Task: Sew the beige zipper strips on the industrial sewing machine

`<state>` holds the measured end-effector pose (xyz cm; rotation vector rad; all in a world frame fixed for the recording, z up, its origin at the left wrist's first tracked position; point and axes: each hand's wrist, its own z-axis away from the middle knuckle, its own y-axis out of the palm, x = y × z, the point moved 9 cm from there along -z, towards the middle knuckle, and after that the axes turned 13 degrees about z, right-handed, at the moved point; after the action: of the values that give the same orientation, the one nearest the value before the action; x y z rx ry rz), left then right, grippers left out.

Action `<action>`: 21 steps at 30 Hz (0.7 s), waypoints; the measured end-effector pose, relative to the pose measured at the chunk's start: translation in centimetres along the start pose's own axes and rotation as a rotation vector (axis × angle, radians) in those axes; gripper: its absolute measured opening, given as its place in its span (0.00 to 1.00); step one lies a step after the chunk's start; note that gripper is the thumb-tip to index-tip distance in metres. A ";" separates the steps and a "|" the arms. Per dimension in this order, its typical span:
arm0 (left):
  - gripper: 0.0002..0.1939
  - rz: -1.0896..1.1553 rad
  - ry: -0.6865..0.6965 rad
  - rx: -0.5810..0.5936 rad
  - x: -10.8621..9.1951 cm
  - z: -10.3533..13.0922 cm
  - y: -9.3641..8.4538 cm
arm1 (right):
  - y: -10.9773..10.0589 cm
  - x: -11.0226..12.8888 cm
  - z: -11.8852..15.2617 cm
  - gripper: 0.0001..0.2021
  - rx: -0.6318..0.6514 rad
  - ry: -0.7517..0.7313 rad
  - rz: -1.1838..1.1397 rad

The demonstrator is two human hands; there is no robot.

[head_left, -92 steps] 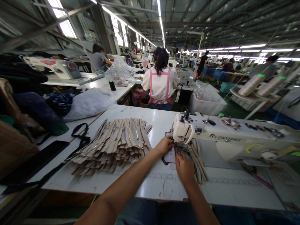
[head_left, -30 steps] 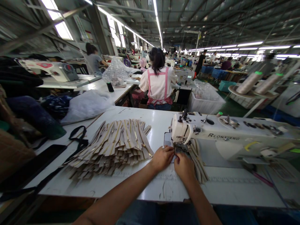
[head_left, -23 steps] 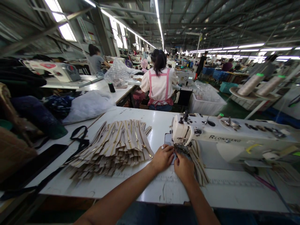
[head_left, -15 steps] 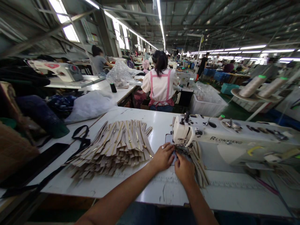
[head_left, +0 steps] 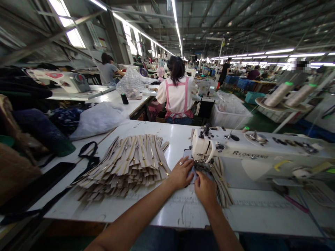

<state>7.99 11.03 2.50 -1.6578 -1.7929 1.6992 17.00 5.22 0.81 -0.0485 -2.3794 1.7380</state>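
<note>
My left hand [head_left: 182, 173], a ring on one finger, lies flat beside the presser foot of a white sewing machine [head_left: 230, 148], fingers stretched toward the needle area. Just right of it, my right hand [head_left: 205, 188] has its fingers curled, thumb and forefinger drawn together in front of the foot. Whatever lies between those fingertips is hidden. Beige zippers [head_left: 221, 184] with metal teeth hang together past the foot, right of my right hand. A large fanned pile of similar zippers [head_left: 128, 164] covers the table left of my left forearm.
A ruler strip [head_left: 261, 205] runs along the white table [head_left: 167, 219]. A black strap [head_left: 90, 153] and white plastic bag [head_left: 99, 116] lie left. Thread cones [head_left: 278, 94] stand at right. Ahead sits a co-worker [head_left: 178, 94] beside a plastic bin [head_left: 229, 116].
The whole view has shifted slightly to the left. Both hands stay at the presser foot with almost the same pose, and the zipper pile looks unchanged.
</note>
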 end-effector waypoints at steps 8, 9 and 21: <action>0.26 -0.017 -0.025 0.048 0.4 0.1 0.5 | -0.1 0.1 0.0 0.17 -0.022 0.004 -0.012; 0.26 -0.027 -0.030 0.055 0.5 0.0 0.5 | 0.0 0.1 0.0 0.17 -0.023 0.003 -0.016; 0.17 -0.196 0.034 0.343 -7.9 6.3 3.0 | -2.3 -2.7 0.9 0.15 -0.311 0.172 -0.458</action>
<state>7.99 0.49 2.27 -1.3170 -1.4890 1.7576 19.69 3.26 2.34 0.2689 -2.2807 1.1088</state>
